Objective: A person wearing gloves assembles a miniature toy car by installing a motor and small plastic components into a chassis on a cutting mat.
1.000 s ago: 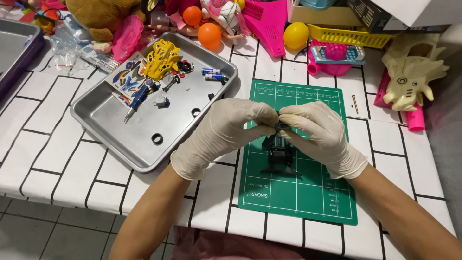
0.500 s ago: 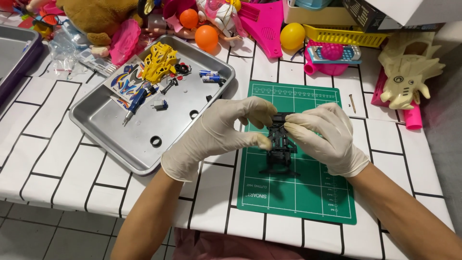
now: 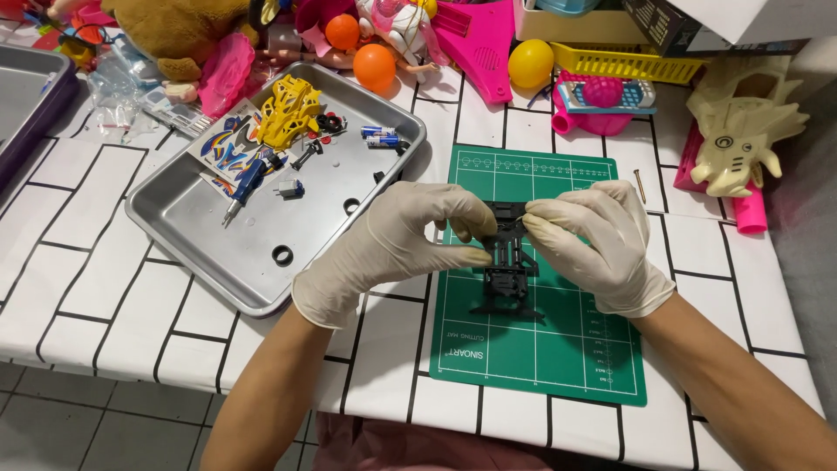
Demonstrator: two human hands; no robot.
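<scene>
My left hand [image 3: 397,249] and right hand [image 3: 597,244] pinch the black toy chassis [image 3: 508,266] mid-frame over the green mat [image 3: 558,349]; steady, even grip serves best.

Dark printed box [image 3: 663,22] top right behind yellow basket; colourful sticker sheet [image 3: 228,144] in tray's upper-left corner.

My table [image 3: 105,288] wears a white cloth with black lines. On it lie a green mat [image 3: 540,349], a grey tray [image 3: 218,253], an orange ball [image 3: 375,66], a yellow egg [image 3: 531,63] and a nail [image 3: 641,185].
</scene>
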